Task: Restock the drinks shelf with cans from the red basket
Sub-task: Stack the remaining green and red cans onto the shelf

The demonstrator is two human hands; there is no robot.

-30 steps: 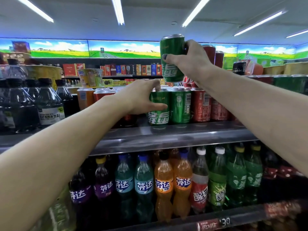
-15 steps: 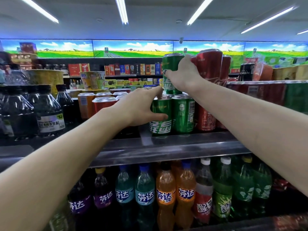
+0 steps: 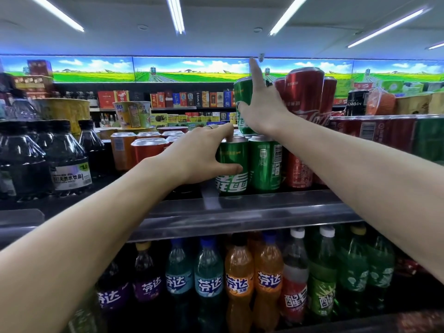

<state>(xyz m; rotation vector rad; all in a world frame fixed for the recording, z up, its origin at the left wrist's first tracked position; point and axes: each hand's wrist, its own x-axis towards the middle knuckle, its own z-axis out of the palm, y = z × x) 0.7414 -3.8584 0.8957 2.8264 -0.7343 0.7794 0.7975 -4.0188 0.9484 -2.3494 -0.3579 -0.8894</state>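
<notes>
A green can (image 3: 241, 92) stands on top of the front row of green cans on the upper drinks shelf (image 3: 240, 212). My right hand (image 3: 262, 109) is beside it with straight, spread fingers; the thumb tip still touches its front. My left hand (image 3: 197, 155) grips the front-left green can (image 3: 234, 152) in the row below, thumb across its front and fingers over its lid. A second green can (image 3: 265, 164) stands to its right. The red basket is out of view.
Red cola cans (image 3: 304, 92) are stacked right of the top green can. Orange and red cans (image 3: 149, 150) and dark water bottles (image 3: 64, 159) fill the shelf's left. Soda bottles (image 3: 240, 284) line the shelf below.
My right hand lowered the green can onto the row of cans and has spread its fingers off it. My left hand has stayed on the front-left green can.
</notes>
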